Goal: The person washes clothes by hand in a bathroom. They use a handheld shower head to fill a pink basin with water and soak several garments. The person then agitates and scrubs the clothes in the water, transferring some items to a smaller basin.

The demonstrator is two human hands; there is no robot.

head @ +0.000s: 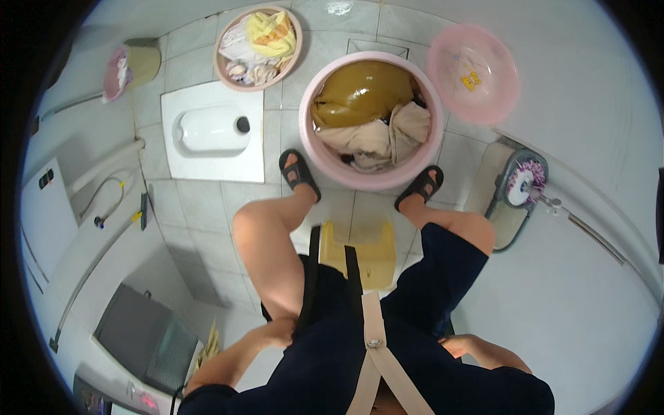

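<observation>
My left hand (280, 332) is at my left hip, its fingers partly hidden against the dark blue shorts (441, 264). At the other hip my right hand (454, 344) touches the dark clothing, and most of its fingers are covered. Whether either hand grips the cloth cannot be told. Between my sandalled feet stands a large pink washtub (307, 136). A shiny, bulging brown wet garment (371, 91) fills its far side, with beige clothing (363, 137) on the near side. Behind my feet is a yellow plastic stool (358, 259), partly under me.
A squat toilet (212, 132) is set in the tiled floor to the left. Beyond it are a basin (220, 67) of laundry and a wastebasket (142, 62). At the right are a pink basin (506, 88) and a mop bucket (480, 176) holding a spin mop (521, 187).
</observation>
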